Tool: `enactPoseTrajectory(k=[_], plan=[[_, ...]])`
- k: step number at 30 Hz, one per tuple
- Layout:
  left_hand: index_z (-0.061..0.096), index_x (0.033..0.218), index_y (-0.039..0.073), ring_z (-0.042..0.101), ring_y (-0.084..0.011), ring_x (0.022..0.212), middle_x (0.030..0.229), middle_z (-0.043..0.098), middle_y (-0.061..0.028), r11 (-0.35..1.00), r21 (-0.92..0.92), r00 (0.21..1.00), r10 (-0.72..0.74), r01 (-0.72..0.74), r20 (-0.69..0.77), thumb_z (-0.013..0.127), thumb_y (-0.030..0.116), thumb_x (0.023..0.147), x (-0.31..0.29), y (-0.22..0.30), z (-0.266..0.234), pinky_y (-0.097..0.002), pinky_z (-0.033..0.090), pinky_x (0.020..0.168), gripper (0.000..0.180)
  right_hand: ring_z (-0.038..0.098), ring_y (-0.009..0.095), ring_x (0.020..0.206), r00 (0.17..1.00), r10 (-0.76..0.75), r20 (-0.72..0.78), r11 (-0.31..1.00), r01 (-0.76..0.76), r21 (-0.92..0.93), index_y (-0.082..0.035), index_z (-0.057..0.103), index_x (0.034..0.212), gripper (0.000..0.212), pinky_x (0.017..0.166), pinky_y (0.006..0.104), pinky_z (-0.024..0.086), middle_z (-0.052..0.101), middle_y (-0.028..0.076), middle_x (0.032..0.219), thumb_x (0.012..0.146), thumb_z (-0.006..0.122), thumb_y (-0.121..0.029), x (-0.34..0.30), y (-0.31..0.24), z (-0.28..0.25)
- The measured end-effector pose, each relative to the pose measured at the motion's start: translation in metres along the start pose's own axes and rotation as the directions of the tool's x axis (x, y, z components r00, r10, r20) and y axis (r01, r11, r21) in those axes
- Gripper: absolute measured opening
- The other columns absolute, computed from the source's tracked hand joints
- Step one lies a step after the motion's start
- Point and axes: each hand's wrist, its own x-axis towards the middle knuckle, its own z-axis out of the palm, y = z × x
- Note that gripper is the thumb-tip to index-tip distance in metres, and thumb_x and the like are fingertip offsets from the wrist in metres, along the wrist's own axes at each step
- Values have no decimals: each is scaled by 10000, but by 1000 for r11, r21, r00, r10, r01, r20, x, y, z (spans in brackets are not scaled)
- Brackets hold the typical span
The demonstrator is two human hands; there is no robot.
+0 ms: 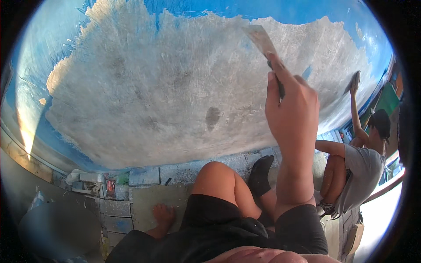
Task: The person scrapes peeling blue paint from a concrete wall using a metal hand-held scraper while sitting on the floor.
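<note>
My right hand [291, 103] is raised in front of the wall, its fingers wrapped round the dark handle of a putty knife [260, 38]. The forefinger stretches along the tool, and its broad metal blade, smeared with residue, points up and left. Whether the blade touches the wall cannot be told. Behind it spreads a large grey bare patch [153, 87] with ragged edges, bordered by blue paint [193, 8]. A dark oval spot [212, 117] marks its lower middle. Low on the left, my left hand [163, 215] rests on the floor beside my thigh, fingers apart, holding nothing.
At right a person [362, 171] in a grey shirt crouches, holding a flat dark tool [352, 83] against the wall. Dusty grey blocks [144, 176] line the wall's foot. A white container [90, 177] and small litter lie at left, near a blurred dark round shape [59, 228].
</note>
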Motion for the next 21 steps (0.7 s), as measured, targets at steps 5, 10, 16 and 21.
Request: enactPoseTrajectory(k=[5,10,16,21], plan=[[640,990,14,550,-461,1109,1129,588,-243,999,8,998,-43,43,54,763,403,856,4,13,2,-611,424,952,430,714,423,689,999,-7,34,998,9,-55,-123,772,1299,317,635,506,559,710,236,787,1006,655,-149,13,4,9],[641,964,17,548,-464,1110,1138,585,-241,1000,17,998,-1,2,-61,768,403,854,2,12,4,-608,426,957,421,707,439,699,997,53,57,999,-52,-8,-118,771,1297,316,655,513,558,712,237,788,1007,650,-150,8,3,-2],[620,956,33,547,-457,1117,1123,578,-230,997,-62,999,-35,37,29,780,365,854,3,15,-7,-600,431,968,382,733,422,778,997,42,68,997,-38,-65,-142,757,1364,356,730,454,565,731,258,864,1020,665,-146,8,5,-4],[622,959,21,572,-469,1078,1036,595,-244,999,-20,996,-27,28,88,764,395,869,6,15,0,-601,433,960,410,732,411,774,994,51,98,997,-45,-64,-150,750,1375,366,727,462,563,731,246,862,1018,667,-150,18,10,7]])
